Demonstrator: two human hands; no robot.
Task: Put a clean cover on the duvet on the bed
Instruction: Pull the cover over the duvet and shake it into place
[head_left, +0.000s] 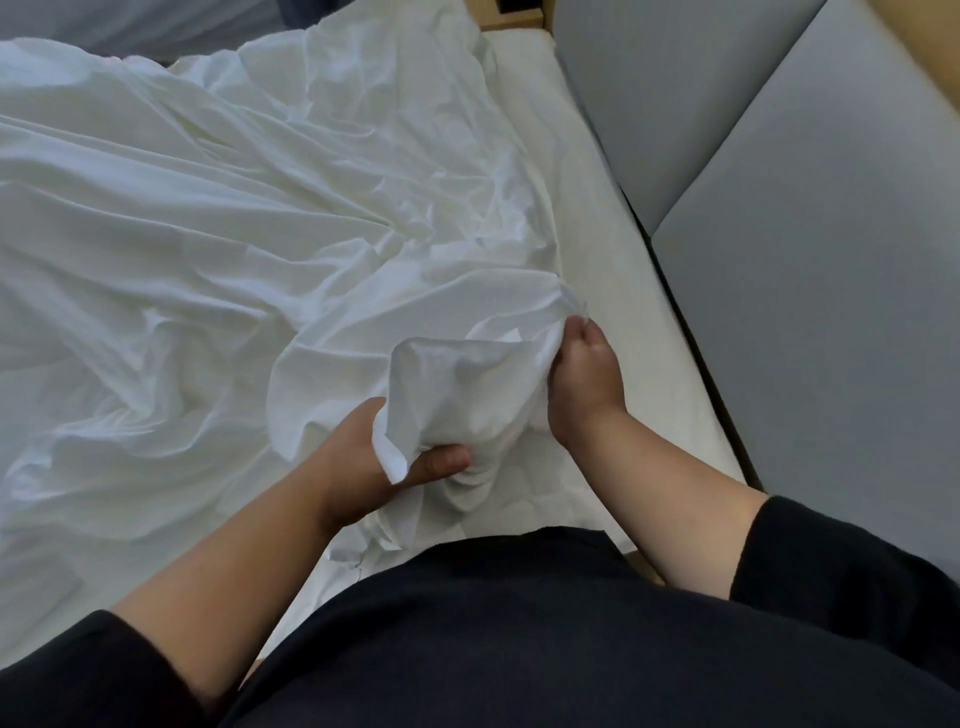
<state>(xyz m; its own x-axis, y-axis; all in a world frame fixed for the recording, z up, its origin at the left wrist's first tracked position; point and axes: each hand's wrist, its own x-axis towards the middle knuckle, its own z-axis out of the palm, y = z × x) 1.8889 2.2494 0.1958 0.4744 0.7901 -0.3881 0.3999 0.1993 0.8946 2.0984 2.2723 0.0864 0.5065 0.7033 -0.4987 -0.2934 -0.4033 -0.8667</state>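
Both hands, left hand (363, 457) and right hand (584, 384), grip the cover (467, 384)

No readable text, label, brand, number or sign anywhere in view
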